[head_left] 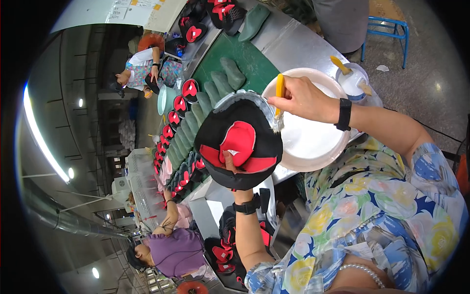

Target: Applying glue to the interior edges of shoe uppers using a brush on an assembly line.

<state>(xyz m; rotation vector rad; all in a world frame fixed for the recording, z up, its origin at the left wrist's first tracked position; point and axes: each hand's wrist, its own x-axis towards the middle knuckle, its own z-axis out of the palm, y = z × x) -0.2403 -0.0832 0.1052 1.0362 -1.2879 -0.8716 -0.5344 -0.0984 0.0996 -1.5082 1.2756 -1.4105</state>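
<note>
Metal table point(299, 41) had pale-pink bowl point(313, 165) of white liquid point(306, 139) near wearer's edge. Black-and-red shoe upper point(240, 134) hung in air just left of bowl, left hand point(228, 162) gripping it, thumb inside, fingers hidden. Right hand point(306, 100), nearer bowl, pinched yellow-handled brush point(280, 86); long axis ran toward wearer, bristles point(278, 125) pretty much on upper's right rim.

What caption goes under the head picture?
Right hand holds a brush at the edge of a shoe upper in the left hand.
</note>
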